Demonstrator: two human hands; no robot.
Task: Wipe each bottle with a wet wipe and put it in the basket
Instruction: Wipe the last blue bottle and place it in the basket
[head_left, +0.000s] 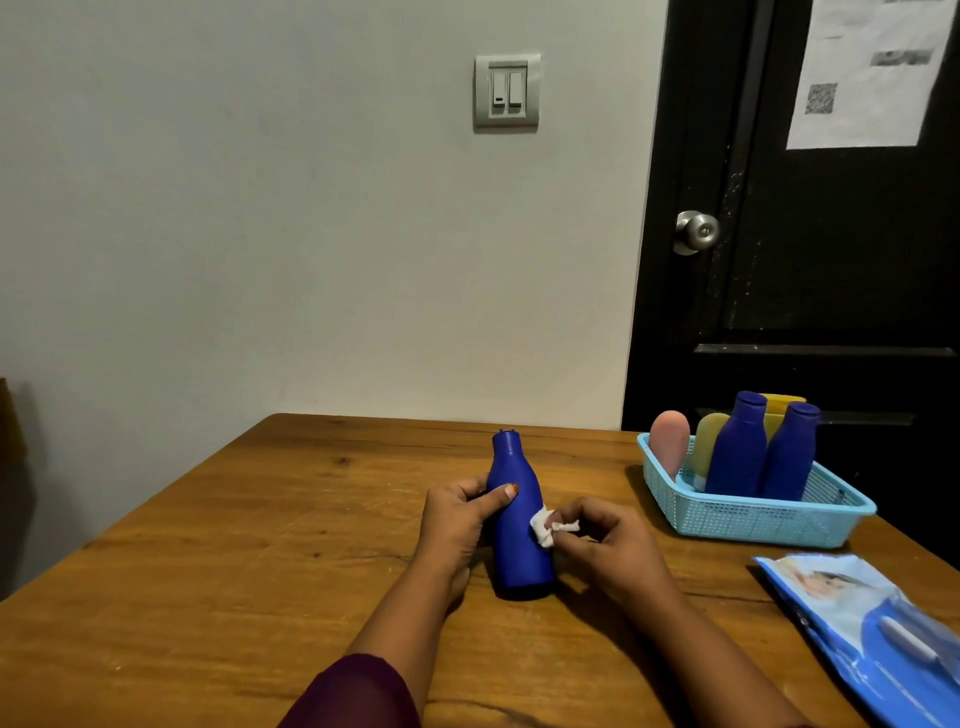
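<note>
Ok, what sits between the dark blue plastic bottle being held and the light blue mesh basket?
Head view: only the right hand pinching the white wet wipe against the bottle; beyond it, bare wooden table up to the basket.

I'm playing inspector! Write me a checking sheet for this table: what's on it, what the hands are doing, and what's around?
Surface: wooden table, scratches showing.
Job's things: blue bottle upright between the hands; wet wipe against its side; basket at right holds two blue bottles, a pink bottle and yellow bottles; wipe pack lies near the right edge.
Clutter: nothing seen.
Grippers: left hand grips the blue bottle; right hand pinches the wet wipe.
Cables: nothing seen.
Surroundings: pale wall with light switch; black door with knob and paper sheet.
</note>
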